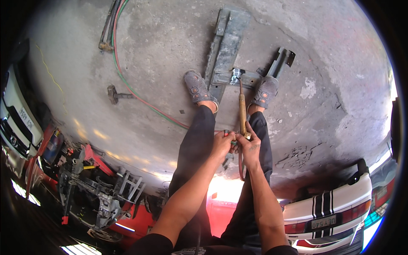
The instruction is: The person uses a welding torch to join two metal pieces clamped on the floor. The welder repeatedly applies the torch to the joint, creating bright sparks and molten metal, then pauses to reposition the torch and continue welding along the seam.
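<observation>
Between my knees is a brass gas torch [242,108], its thin tip reaching toward a metal bracket on the floor. My right hand [250,148] grips the torch's rear end, with the index finger stretched along the body. Pressed close against it, my left hand [223,145] pinches the valve and hose fittings, where a small red piece shows at its fingers. What lies inside the fingers is partly hidden. Red and green hoses [153,108] run in from the far left to the fittings. Beyond the tip lies the grey steel bracket [229,40], with a bright bluish-white patch on its crosspiece [244,77].
My clogs [196,86] flank the bracket's near end. A hammer [119,94] lies left on the concrete, below a long metal tool [107,40]. A channel-shaped steel piece [280,63] sits right. Car parts [104,199] pile at lower left; a white car [331,208] stands lower right.
</observation>
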Action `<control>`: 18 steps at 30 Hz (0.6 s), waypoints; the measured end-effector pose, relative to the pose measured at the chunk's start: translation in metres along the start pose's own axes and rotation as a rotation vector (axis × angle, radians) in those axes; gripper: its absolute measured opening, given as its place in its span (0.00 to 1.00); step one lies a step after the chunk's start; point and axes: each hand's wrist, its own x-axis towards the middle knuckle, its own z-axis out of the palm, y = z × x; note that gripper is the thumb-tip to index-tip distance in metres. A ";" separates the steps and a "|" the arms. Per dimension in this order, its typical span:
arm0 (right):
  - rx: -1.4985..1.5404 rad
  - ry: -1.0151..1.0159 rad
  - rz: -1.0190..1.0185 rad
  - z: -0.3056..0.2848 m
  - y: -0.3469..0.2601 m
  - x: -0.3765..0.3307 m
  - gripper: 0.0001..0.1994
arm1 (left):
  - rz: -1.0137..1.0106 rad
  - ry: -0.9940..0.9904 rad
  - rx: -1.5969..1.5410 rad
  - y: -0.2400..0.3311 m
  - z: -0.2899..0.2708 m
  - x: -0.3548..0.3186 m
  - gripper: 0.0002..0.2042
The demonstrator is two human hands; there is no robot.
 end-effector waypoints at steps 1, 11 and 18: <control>0.002 -0.007 0.003 0.001 -0.001 0.000 0.35 | -0.004 0.006 -0.006 0.001 0.000 0.000 0.12; 0.004 0.007 -0.009 0.005 0.000 0.001 0.34 | -0.039 0.010 0.029 0.015 0.002 -0.006 0.12; 0.005 -0.005 -0.017 0.004 0.002 -0.002 0.33 | -0.006 0.018 0.072 0.013 -0.001 -0.004 0.12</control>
